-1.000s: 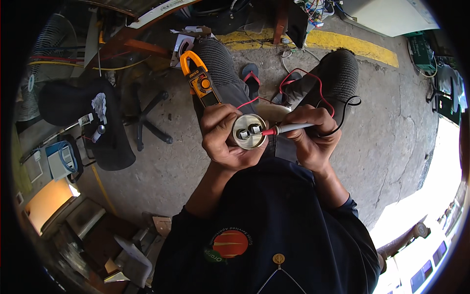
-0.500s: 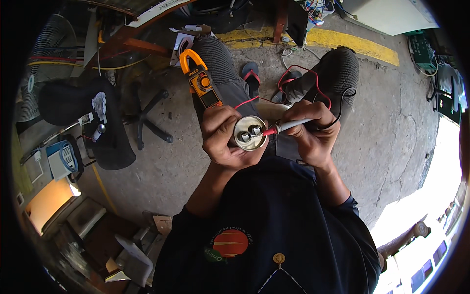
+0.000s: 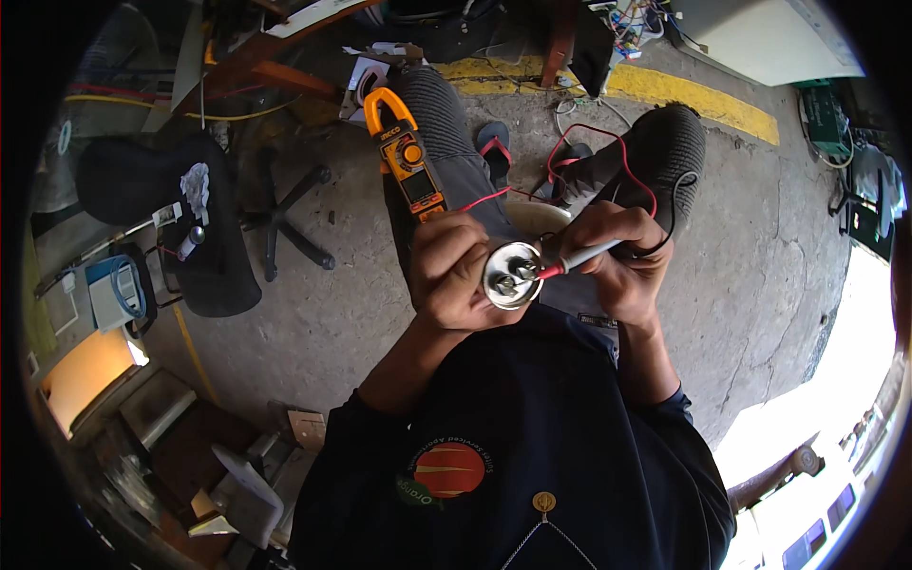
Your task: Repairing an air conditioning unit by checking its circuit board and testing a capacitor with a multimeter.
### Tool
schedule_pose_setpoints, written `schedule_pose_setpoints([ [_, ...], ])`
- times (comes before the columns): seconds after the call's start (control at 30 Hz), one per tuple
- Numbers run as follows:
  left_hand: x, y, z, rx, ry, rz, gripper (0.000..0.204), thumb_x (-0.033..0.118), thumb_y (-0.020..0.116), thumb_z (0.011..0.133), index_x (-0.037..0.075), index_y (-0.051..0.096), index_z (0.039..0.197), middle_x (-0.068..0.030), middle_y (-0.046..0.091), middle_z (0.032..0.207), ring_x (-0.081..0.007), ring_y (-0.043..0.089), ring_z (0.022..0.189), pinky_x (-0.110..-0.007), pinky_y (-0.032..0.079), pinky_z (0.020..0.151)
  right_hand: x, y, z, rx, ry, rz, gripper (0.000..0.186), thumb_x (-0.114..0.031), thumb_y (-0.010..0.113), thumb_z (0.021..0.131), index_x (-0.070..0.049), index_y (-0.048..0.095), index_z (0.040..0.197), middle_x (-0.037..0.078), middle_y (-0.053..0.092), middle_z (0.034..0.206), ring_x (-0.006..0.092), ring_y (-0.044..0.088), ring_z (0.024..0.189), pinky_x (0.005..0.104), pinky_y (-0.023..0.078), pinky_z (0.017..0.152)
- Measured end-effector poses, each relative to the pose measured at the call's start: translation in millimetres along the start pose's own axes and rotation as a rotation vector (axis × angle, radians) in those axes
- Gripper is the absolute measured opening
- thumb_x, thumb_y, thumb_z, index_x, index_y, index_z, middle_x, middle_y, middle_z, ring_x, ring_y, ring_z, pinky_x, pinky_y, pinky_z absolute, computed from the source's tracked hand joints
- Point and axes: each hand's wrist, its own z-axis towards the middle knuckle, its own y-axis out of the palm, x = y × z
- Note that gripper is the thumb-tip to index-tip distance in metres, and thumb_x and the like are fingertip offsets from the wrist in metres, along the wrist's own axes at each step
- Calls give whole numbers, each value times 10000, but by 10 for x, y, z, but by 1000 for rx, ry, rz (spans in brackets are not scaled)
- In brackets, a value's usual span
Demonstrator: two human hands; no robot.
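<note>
My left hand (image 3: 450,274) is wrapped round a round silver capacitor (image 3: 514,276), its terminal end facing up. My right hand (image 3: 629,258) grips a pale grey test probe (image 3: 587,254) whose red tip end reaches the capacitor's terminals. Whether the metal point touches a terminal is too small to tell. An orange and black clamp meter (image 3: 408,157) rests on my left thigh, just beyond my left hand. From near it a red test lead (image 3: 625,157) loops over towards my right hand, and a black lead (image 3: 677,209) curves round that hand's outer side.
To the left stands a black office chair (image 3: 204,256) with a small silver cylinder (image 3: 192,239) on it. Sandals (image 3: 495,147) lie on the concrete floor (image 3: 741,247) between my legs. A green case (image 3: 823,122) sits at far right, and tangled wires (image 3: 635,27) at the top.
The capacitor and both hands have shifted slightly right in the picture, as has the whole scene a little. The capacitor's top is tilted a bit differently. Both grips stay the same.
</note>
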Motion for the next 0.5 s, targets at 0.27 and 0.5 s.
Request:
schedule_pose_setpoints([
  [0.27, 123, 255, -109, 2, 14, -89, 422, 141, 812, 843, 10, 584, 1173, -139, 640, 1113, -307, 653, 897, -449, 572, 676, -60, -318, -203, 29, 48, -21, 325, -204, 881, 913, -5, 645, 1014, 105, 698, 840, 187, 696, 747, 309, 539, 643],
  [0.5, 119, 303, -69, 58, 1, -77, 388, -10, 818, 782, 34, 596, 1098, -121, 674, 1051, -280, 660, 813, -442, 560, 640, -65, -331, -207, 25, 53, -128, 377, -288, 880, 922, -23, 626, 1008, 93, 679, 810, 158, 664, 702, 273, 491, 593],
])
